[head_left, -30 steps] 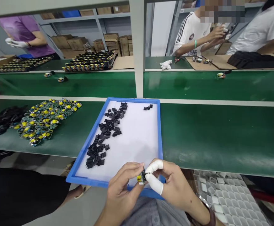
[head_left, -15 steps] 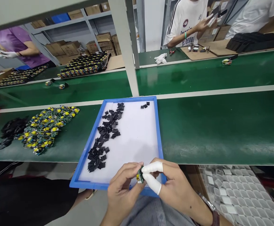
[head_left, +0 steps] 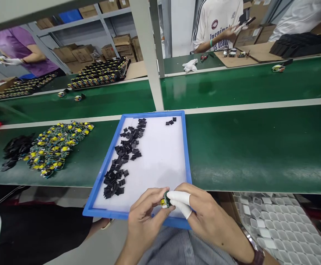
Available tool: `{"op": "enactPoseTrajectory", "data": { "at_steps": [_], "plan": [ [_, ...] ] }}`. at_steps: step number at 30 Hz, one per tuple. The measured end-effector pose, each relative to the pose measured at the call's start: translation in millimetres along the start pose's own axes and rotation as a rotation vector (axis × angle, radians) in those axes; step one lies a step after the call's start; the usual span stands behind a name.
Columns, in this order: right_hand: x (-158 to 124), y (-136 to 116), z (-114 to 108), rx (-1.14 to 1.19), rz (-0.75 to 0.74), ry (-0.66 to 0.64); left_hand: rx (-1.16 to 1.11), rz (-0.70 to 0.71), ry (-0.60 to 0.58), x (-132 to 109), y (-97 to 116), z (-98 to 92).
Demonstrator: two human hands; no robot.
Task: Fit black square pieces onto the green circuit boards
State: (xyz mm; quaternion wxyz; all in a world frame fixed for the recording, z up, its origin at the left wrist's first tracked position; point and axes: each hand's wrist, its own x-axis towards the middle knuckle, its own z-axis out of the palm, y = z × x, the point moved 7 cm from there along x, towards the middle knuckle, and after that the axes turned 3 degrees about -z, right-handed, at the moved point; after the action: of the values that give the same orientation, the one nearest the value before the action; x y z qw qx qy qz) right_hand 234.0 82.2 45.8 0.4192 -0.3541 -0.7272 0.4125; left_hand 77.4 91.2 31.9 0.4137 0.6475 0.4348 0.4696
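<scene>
A small green circuit board [head_left: 167, 199] with a yellow part is held above the near edge of the blue-rimmed tray [head_left: 188, 162]. My left hand [head_left: 149, 213] is closed, gripping the board between thumb and fingers. From the other side my right hand [head_left: 201, 209], with white finger cots on thumb and forefinger, pinches the board's edge; whether a small piece is between those fingertips is hidden. Many small black plastic pieces [head_left: 127, 147] lie along the tray's left side, and a few black pieces [head_left: 171, 121] sit at its far right corner.
Left of the tray, circuit boards with yellow parts [head_left: 58, 143] are piled on the green bench [head_left: 245, 147], beside a black heap [head_left: 18, 147]. A metal post [head_left: 148, 55] rises behind the tray. Co-workers stand across the conveyor [head_left: 116, 99]. Clear plastic covers [head_left: 281, 221] fill a container at lower right.
My hands have shifted slightly and the board is turned a little, showing more of its yellow part. My right finger and thumb have come closer together. Items on the far conveyor have moved right.
</scene>
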Motion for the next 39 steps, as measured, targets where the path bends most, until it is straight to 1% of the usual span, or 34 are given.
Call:
{"op": "enactPoseTrajectory", "data": {
  "at_steps": [5,9,13,15,21,26,31,34,39],
  "plan": [
    [1.0,4.2,-1.9,0.049,0.036,0.087,-0.025,-0.011,0.010,-0.2,-2.0,0.8],
    [2.3,9.5,0.5,0.132,0.083,0.157,-0.028,-0.007,0.007,-0.7,-1.0,1.9],
    [1.0,25.7,2.4,0.204,0.256,0.265,-0.036,-0.018,-0.002,-1.3,-1.1,1.2],
    [0.7,28.8,3.5,0.225,0.297,0.291,-0.039,-0.019,-0.007,-1.5,-1.5,0.9],
    [3.3,18.3,1.8,0.250,0.169,0.283,-0.048,-0.032,-0.001,-0.7,-4.0,0.1],
    [4.0,16.1,0.1,0.192,0.132,0.273,-0.032,-0.020,-0.010,-0.1,-3.7,0.3],
    [3.8,8.7,-0.1,0.117,0.075,0.273,-0.017,0.006,-0.029,-0.9,-4.3,1.0],
    [4.1,5.3,1.9,0.075,0.064,0.246,0.000,0.006,-0.024,-2.7,-6.9,1.1],
    [4.7,5.8,3.6,0.060,0.086,0.229,0.034,0.064,-0.005,-5.3,-7.2,0.7]
  ]
}}
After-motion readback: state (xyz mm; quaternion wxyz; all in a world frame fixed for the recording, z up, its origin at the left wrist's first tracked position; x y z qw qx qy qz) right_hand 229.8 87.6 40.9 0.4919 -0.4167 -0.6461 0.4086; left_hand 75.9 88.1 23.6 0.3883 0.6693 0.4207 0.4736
